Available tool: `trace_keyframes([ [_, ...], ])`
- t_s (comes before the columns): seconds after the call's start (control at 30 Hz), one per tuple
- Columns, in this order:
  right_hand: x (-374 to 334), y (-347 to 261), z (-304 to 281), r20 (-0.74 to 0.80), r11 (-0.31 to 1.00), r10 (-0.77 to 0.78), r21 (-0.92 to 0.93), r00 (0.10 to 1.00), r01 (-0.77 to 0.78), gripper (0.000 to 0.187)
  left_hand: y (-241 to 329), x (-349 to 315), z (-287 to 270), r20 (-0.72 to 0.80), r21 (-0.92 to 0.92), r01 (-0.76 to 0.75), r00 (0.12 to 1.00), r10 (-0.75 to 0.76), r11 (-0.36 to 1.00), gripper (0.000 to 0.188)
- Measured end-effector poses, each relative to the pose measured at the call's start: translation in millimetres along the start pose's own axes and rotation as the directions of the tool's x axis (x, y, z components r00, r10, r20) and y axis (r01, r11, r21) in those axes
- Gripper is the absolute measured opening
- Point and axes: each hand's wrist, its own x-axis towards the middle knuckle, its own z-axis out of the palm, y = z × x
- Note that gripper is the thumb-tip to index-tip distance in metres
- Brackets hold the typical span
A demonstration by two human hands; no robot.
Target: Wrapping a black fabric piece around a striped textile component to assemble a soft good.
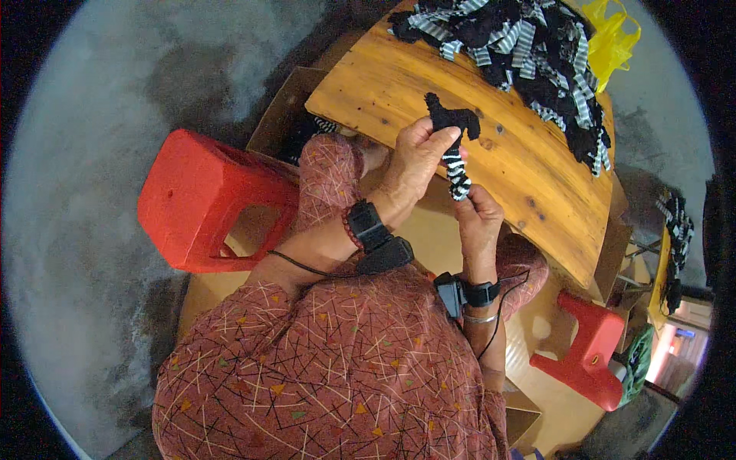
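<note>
A small knitted piece (452, 119), black with stubby arms at its far end and a black-and-white striped, tube-like near end, is held up over the front edge of the wooden table (376, 80). My left hand (418, 157) pinches it around the middle, thumb on top, where black meets stripes. With thumb and fingertips closed, my right hand (481, 218) grips the tip of the striped end. The fingers partly hide the stripes. Farther back on the table lies a heap of similar black and grey-striped knitted pieces (529, 46).
A red plastic stool (180, 199) stands at the left, another red stool (590, 353) at the lower right. Cardboard boxes (276, 107) sit beside and below the table. A yellow plastic bag (609, 42) is at the far right corner. More striped pieces (678, 222) hang farther right.
</note>
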Motion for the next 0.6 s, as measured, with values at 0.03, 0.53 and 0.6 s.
trace_keyframes([
  [0.03,0,-3,-1,-0.004,1.000,0.002,-0.003,1.000,-0.002,0.003,2,-1,0,0.013,-0.006,0.013,1.000,-0.013,1.000,0.019],
  [0.53,2,-12,-4,-0.101,0.934,-0.272,-0.265,0.957,0.238,0.009,20,13,-16,-0.039,-0.104,-0.033,0.999,0.029,0.994,0.020],
  [0.6,2,-8,-4,-0.059,0.917,-0.224,-0.351,0.973,0.189,0.009,25,13,-19,-0.082,-0.064,-0.055,0.995,0.049,0.996,0.024],
])
